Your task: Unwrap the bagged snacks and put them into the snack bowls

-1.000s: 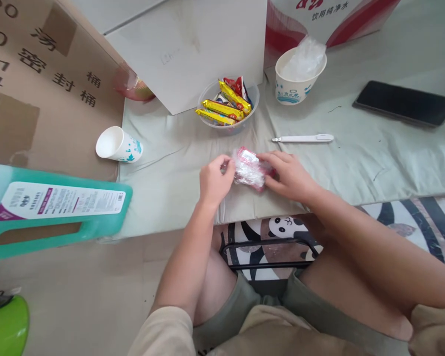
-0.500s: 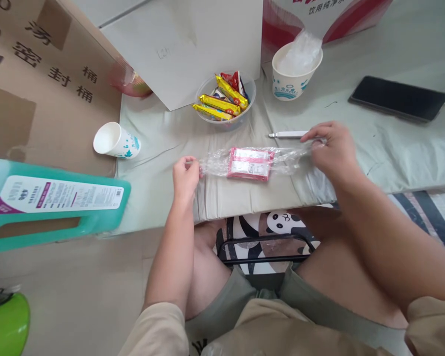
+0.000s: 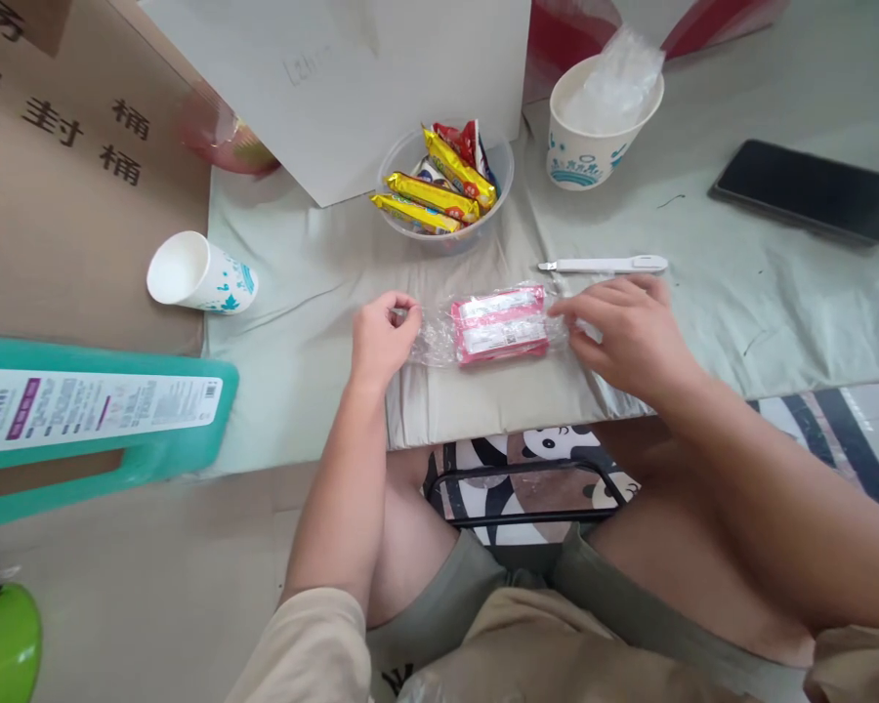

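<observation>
A small pink packet (image 3: pixel 499 322) with white printed panels lies on the cloth-covered table near its front edge, inside a clear plastic wrapper (image 3: pixel 434 337). My left hand (image 3: pixel 385 337) pinches the wrapper's left end between thumb and fingertips. On the other side, my right hand (image 3: pixel 626 327) is over the wrapper's crumpled right end, index finger stretched towards the packet and thumb apart from it. Whether its fingertips touch the film is hard to see. Just beyond my right hand lies a slim white utility knife (image 3: pixel 605 265), its short blade pointing left.
Behind the packet stands a clear plastic bowl (image 3: pixel 446 190) of wrapped snacks. A paper cup (image 3: pixel 590 146) stuffed with plastic film stands right of it, with a black phone (image 3: pixel 810 190) farther right. Another paper cup (image 3: pixel 205 275) lies tipped at left, near a green jug (image 3: pixel 95 420) and a carton (image 3: pixel 80 166).
My right hand has moved left, towards the packet, uncovering the knife's handle. The wrapper, stretched wide before, is now bunched closer to the packet. My left hand has shifted slightly right.
</observation>
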`<state>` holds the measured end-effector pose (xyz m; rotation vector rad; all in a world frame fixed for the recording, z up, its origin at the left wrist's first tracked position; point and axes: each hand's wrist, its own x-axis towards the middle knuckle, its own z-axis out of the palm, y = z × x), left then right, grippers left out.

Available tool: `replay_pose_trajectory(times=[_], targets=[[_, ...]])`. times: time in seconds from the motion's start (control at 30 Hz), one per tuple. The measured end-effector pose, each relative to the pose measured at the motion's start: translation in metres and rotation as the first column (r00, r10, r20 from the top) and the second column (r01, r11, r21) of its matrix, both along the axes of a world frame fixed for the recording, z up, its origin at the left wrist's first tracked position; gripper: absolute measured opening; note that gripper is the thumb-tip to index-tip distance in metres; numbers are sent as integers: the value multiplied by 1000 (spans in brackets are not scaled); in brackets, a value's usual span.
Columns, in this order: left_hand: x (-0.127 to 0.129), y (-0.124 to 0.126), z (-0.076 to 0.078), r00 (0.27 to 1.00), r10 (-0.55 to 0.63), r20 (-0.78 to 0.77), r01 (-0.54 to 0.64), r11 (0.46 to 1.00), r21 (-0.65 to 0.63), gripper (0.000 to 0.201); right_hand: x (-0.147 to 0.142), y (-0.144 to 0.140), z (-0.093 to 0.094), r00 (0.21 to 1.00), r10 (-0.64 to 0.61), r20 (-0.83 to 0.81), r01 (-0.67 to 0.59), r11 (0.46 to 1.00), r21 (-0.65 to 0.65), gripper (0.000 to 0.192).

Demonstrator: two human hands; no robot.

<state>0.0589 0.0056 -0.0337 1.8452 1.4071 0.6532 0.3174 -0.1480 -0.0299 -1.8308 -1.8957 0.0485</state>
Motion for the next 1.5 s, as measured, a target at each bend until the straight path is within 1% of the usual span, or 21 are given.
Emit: replay_pose_trajectory(times=[0.07, 0.13, 0.2, 0.27, 0.33, 0.4, 0.47, 0.5, 0.53, 0.57, 0.63, 0.7, 0.77, 0.83, 0.93, 1.07, 1.2, 1.27, 1.37, 1.43, 1.5], targets=[[-2, 3, 0, 995, 87, 37, -86, 996, -35, 5, 6, 1, 0, 998, -68, -14, 68, 996, 53, 29], [-5, 6, -1, 979, 195, 53, -193, 980, -45, 8, 10, 2, 3, 997, -69, -37, 73, 991, 113, 28], [-9, 9, -2, 952, 299, 61, -297, 954, -39, 11, 12, 1, 8, 998, 10, -59, 0, 983, 183, 28], [-11, 9, -1, 941, 317, 115, -321, 947, 20, 9, 10, -1, 13, 988, 145, -59, -128, 965, 231, 28], [-12, 6, 1, 972, 168, 163, -190, 973, 133, 3, 8, -3, 18, 958, 287, -28, -279, 946, 165, 26], [-11, -1, 4, 990, -104, 94, 82, 974, 210, 18, 5, -5, 21, 927, 375, 15, -374, 927, -18, 26], [-8, -9, 5, 946, -322, -49, 325, 926, 191, 31, 1, -6, 21, 931, 358, 68, -335, 915, -226, 33], [-7, -12, 5, 925, -367, -102, 379, 910, 166, 32, -1, -5, 21, 946, 308, 104, -265, 916, -302, 38], [-5, -14, 4, 921, -365, -134, 382, 913, 142, 28, -4, -5, 20, 960, 241, 141, -178, 918, -354, 41], [-4, -15, 4, 936, -322, -142, 339, 932, 124, 21, -6, -4, 18, 971, 166, 172, -90, 921, -380, 41], [0, -15, 2, 980, -165, -109, 177, 979, 103, 4, -12, -1, 14, 979, 44, 197, 29, 936, -351, 36], [4, -14, 1, 999, -41, -21, 42, 998, 55, 9, -18, 4, 10, 983, 10, 181, 35, 969, -244, 30], [9, -15, 2, 992, 5, 129, 5, 997, -77, 14, -24, 8, 6, 986, 37, 162, -16, 992, -125, 28], [15, -19, 5, 951, 40, 306, 51, 958, -283, 17, -30, 12, 3, 985, 101, 142, -92, 993, -69, 37], [23, -26, 16, 880, 135, 455, 150, 831, -536, 20, -35, 16, -2, 979, 188, 80, -182, 980, -84, 56], [27, -30, 30, 814, 256, 521, 209, 708, -675, 27, -37, 17, -7, 970, 240, 42, -233, 964, -127, 67], [29, -26, 32, 783, 345, 518, 224, 620, -752, 27, -34, 20, -12, 967, 255, -14, -255, 959, -121, 65], [31, -22, 29, 787, 406, 464, 112, 645, -756, 21, -29, 22, -13, 959, 272, -83, -279, 955, -97, 60], [31, -14, 22, 800, 462, 383, -114, 744, -659, 13, -19, 26, -11, 933, 288, -216, -295, 956, 1, 53], [29, -9, 19, 834, 418, 360, -154, 802, -577, 13, -13, 26, -3, 922, 246, -297, -234, 969, 79, 49], [26, -4, 17, 864, 348, 363, -113, 838, -534, 16, -9, 22, 9, 918, 179, -354, -134, 980, 148, 42]])
